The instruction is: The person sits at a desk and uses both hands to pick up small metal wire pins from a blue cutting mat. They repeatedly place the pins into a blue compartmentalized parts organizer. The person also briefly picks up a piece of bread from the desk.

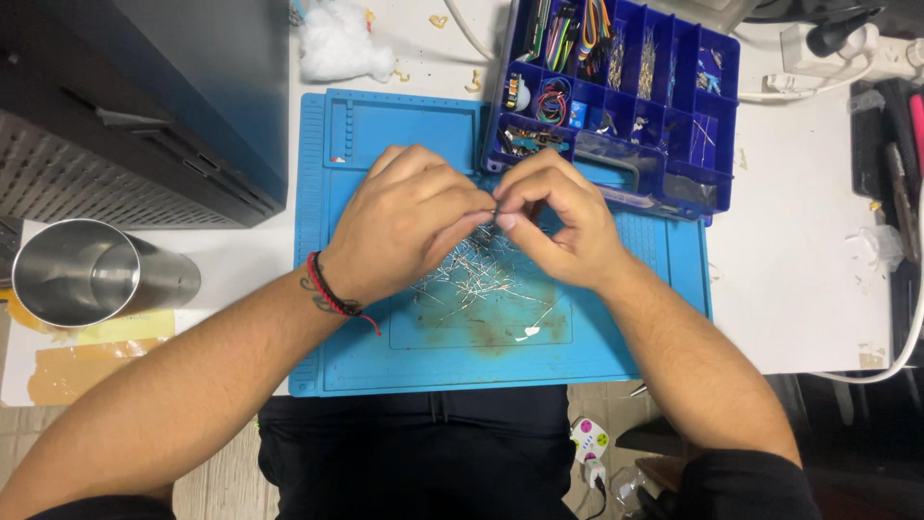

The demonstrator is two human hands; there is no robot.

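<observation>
Tiny wire-leaded components [476, 274] are scattered in a loose pile on the blue work mat [404, 356], right below the fingertips. One thin lead looks to be pinched between thumb and forefinger of both the left hand [409, 221] and the right hand [558, 226], fingertips nearly touching; exactly what's gripped can't be made out. Just beyond the right fingers a blue compartment organizer [712, 125] is parked, and well off past the left fingers a steel cup [91, 273] is lying.
</observation>
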